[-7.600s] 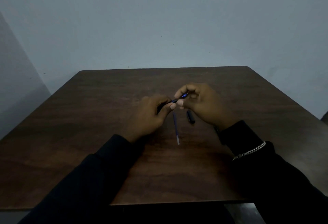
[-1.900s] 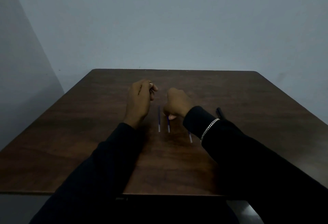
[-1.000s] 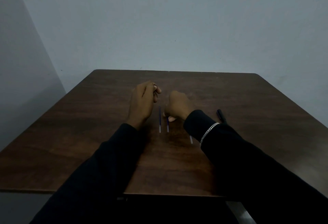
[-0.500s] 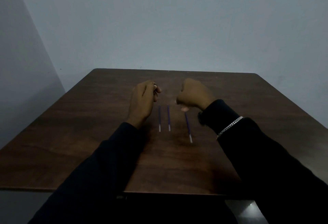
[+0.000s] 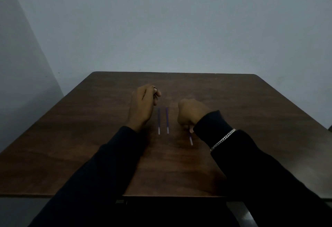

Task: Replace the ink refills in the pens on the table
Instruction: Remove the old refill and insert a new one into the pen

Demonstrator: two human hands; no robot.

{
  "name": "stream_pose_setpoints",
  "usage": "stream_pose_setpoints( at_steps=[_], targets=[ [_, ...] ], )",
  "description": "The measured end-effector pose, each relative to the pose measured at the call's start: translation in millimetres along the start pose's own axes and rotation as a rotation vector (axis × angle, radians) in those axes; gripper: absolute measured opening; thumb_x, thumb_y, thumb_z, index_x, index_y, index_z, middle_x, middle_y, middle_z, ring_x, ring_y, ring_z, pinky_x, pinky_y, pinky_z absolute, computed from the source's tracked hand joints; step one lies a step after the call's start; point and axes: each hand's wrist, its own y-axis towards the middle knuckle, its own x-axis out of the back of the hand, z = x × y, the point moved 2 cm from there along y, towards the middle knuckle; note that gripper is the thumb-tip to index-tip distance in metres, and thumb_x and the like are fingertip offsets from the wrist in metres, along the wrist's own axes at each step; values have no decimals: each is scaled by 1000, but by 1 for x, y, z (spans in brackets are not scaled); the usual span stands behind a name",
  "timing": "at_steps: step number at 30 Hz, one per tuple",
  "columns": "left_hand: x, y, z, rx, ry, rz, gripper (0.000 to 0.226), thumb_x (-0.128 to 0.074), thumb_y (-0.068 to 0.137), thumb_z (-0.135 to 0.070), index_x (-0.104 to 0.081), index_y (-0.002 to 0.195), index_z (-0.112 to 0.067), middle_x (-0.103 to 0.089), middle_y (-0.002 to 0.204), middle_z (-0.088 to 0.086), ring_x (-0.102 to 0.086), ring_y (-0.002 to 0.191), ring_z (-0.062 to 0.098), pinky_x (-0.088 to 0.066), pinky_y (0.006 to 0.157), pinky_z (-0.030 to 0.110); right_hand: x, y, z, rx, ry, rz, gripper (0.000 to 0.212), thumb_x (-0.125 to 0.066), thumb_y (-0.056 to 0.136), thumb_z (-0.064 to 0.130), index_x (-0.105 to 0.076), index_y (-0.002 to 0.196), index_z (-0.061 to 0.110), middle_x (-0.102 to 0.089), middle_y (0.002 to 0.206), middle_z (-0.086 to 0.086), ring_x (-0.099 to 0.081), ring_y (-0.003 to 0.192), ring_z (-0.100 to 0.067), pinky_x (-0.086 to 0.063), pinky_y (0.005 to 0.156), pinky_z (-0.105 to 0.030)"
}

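Two thin blue ink refills point(image 5: 159, 121) point(image 5: 167, 120) lie side by side on the dark wooden table point(image 5: 89, 136), between my hands. A third ink refill point(image 5: 191, 140) lies to their right, its clear near end sticking out from under my right hand point(image 5: 190, 113), whose fingertips are pinched down on it. My left hand point(image 5: 143, 104) rests on its edge to the left of the refills, closed around a small dark pen part point(image 5: 155, 89) that barely shows at the fingertips. My right sleeve hides the table behind it.
The table's far edge point(image 5: 172, 72) meets a plain grey wall. Its near edge point(image 5: 170, 196) is just ahead of my body. Both of my forearms in black sleeves lie across the near half, and a silver bracelet point(image 5: 222, 139) is on my right wrist.
My right hand has dropped from above the table and moved back toward me onto the third refill. My left hand has stayed put. The black cap seen earlier at right is hidden now.
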Motion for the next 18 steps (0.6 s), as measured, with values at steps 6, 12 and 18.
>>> stream_pose_setpoints(
  at_steps=[6, 12, 18],
  targets=[
    [-1, -2, -1, 5, -9, 7, 41, -41, 98, -20, -69, 75, 1, -53, 56, 5, -46, 50, 8, -34, 54, 29, -14, 6, 3, 30, -56, -77, 18, -53, 99, 11, -63, 114, 8, -60, 112, -11, -56, 91, -24, -55, 84, -35],
    [-1, -1, -1, -1, -9, 15, 41, -40, 98, -19, -69, 76, 1, -54, 57, 3, -47, 50, 6, -35, 53, 24, 3, 2, -9, 75, 84, -146, 17, -69, 91, 18, -57, 81, 13, -54, 84, -6, -61, 78, -21, -49, 56, -29],
    [-12, -4, -4, 35, -66, 168, 33, -44, 103, -13, -70, 83, -9, -54, 59, -1, -47, 48, 1, -36, 49, 15, 53, 5, -39, 300, 697, -461, 25, -67, 88, 14, -68, 74, -6, -72, 68, -16, -67, 56, -19, -53, 58, -33]
  ],
)
